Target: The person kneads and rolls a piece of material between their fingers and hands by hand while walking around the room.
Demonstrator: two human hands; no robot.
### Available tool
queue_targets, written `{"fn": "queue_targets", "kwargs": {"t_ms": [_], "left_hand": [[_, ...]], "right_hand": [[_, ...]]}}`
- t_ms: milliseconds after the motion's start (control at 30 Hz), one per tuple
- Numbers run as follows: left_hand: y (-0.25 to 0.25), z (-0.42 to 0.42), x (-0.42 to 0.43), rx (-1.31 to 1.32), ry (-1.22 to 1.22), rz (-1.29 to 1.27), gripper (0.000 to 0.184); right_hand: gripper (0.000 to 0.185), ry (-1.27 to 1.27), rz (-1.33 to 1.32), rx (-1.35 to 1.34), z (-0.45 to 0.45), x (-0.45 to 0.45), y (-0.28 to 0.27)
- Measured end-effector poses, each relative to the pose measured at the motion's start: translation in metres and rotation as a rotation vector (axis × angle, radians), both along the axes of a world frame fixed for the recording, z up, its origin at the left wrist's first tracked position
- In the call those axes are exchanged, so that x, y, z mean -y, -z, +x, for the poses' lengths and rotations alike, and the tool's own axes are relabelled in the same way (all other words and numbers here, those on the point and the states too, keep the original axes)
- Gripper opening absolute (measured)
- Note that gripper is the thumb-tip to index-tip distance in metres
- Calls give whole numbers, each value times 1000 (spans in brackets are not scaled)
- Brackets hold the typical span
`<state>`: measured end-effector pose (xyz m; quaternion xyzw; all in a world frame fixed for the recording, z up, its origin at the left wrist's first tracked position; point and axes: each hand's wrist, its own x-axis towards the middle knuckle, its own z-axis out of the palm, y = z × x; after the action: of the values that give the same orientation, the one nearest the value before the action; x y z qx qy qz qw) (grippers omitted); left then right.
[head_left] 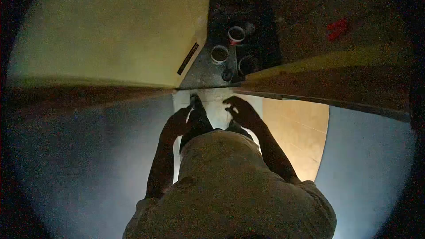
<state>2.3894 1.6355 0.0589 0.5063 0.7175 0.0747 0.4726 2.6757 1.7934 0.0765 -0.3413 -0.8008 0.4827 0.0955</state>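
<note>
My right hand (241, 110) hangs in front of my body, its fingers curved and apart with nothing visible between them. Beside my leg is my left hand (179, 119), dark against the trousers, so its fingers are hard to make out. Beyond both hands, on the dark floor past the doorway, stand two round containers with pale rims: a nearer one (219, 63) and a farther one (237, 40) with some red on its side. Neither hand touches them.
A doorway edge (203, 88) crosses ahead of my feet. Pale wall (110, 26) rises at left, with a dark strip (188, 58) near its edge. A dim round shape (249, 65) sits by the containers; a red object (338, 28) lies at right.
</note>
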Motion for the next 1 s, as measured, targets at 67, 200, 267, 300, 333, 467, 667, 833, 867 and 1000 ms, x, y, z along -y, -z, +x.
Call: {"fn": "queue_targets", "kwargs": {"t_ms": [67, 200, 267, 300, 333, 467, 667, 833, 867, 1000], "left_hand": [[-12, -42, -40, -63, 75, 67, 80], [1, -99, -102, -78, 140, 287, 77], [-12, -107, -127, -82, 146, 260, 78], [-12, -108, -132, -80, 169, 255, 78], [-13, -108, -138, -47, 187, 254, 78], [-21, -96, -141, -3, 284, 234, 79], [8, -89, -99, 6, 387, 368, 81], [-15, -69, -72, -57, 355, 221, 89], [4, -67, -82, -84, 366, 156, 92], [-45, -19, -77, -148, 268, 177, 89]], "right_hand": [[16, -25, 72, -18, -26, 0, -1], [26, -43, 94, 143, -66, -10, -33], [39, 198, 32, 150, -70, -8, -2], [39, 220, 24, 150, -74, -10, -12], [36, 223, 153, 80, -75, -16, -32], [39, 229, 451, 52, -64, -15, -25], [48, 249, 80, 29, -53, -29, -3], [48, 47, 439, 13, -55, -28, -18], [48, 37, 454, 3, -53, -41, -16], [50, -141, 443, -29, -27, -26, -16]]}}
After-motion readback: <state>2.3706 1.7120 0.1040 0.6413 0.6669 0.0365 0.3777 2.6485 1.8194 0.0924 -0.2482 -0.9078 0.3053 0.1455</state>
